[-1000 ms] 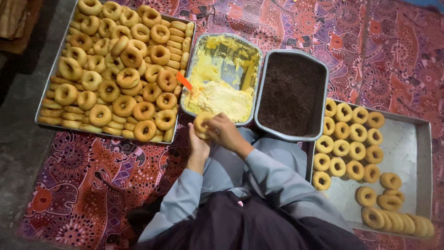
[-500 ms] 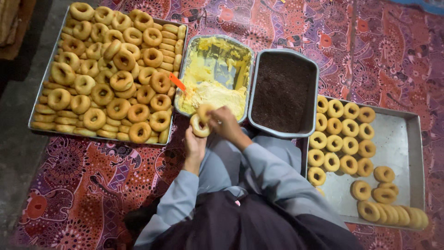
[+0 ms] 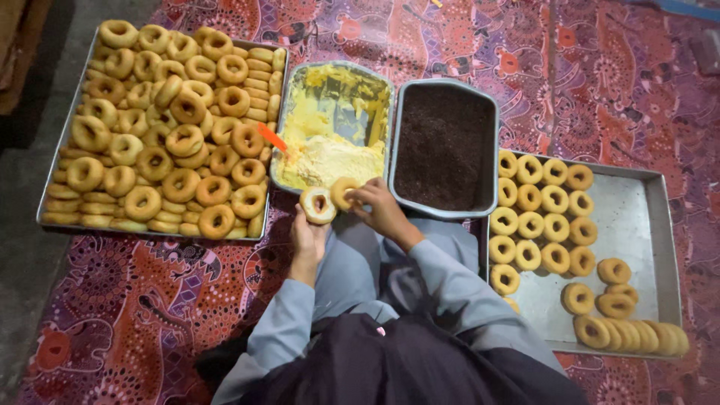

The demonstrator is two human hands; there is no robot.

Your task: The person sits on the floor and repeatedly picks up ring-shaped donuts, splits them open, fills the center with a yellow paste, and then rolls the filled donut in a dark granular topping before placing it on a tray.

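two donut halves held apart, just in front of the cream tray

l hand (image 3: pixel 309 229) fingers closed under the cut donut half (image 3: pixel 318 205), cut face up; r hand (image 3: pixel 380 208) pinches the other half (image 3: pixel 345 192) just right of it, edges touching, r hand nearer the yellow cream tray (image 3: pixel 379 82) above.

The left hand (image 3: pixel 307 238) shows only its back and wrist; its fingers are under the donut half (image 3: pixel 318 205) it carries, so the grip cannot be made out. The right hand (image 3: pixel 382 210) covers part of the second half (image 3: pixel 344 191), and whether anything lies between its fingers is too small to tell. In the left tray (image 3: pixel 52 169) the lower donuts are buried under the top layer. The spreader (image 3: pixel 271 136) shows only an orange handle; its blade is sunk in the yellow cream (image 3: pixel 330 154). The person's lap and legs run off the bottom edge. The mat (image 3: pixel 600 67) is cut off at the top and right.
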